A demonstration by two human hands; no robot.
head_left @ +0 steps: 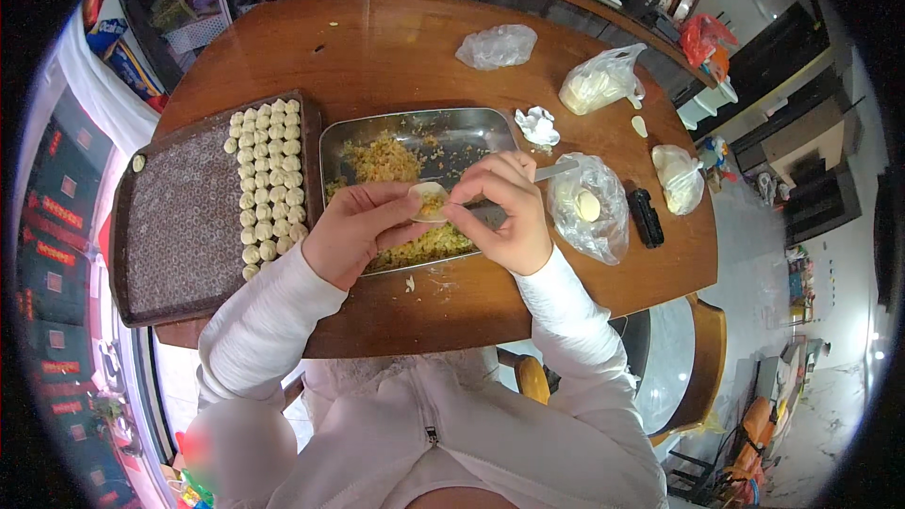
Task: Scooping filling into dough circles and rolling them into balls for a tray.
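The filled wrapper (430,205) lies pinched between left grip (358,226) and right grip (510,211).

A long black thing (645,218) lies on the right of the brown surface (405,47). A scrunched-up white tissue (537,128) sits farther back. A wooden chair (709,349) is near, on the right. Far right is a red bag (705,40). A white curtain (102,85) hangs on the left.
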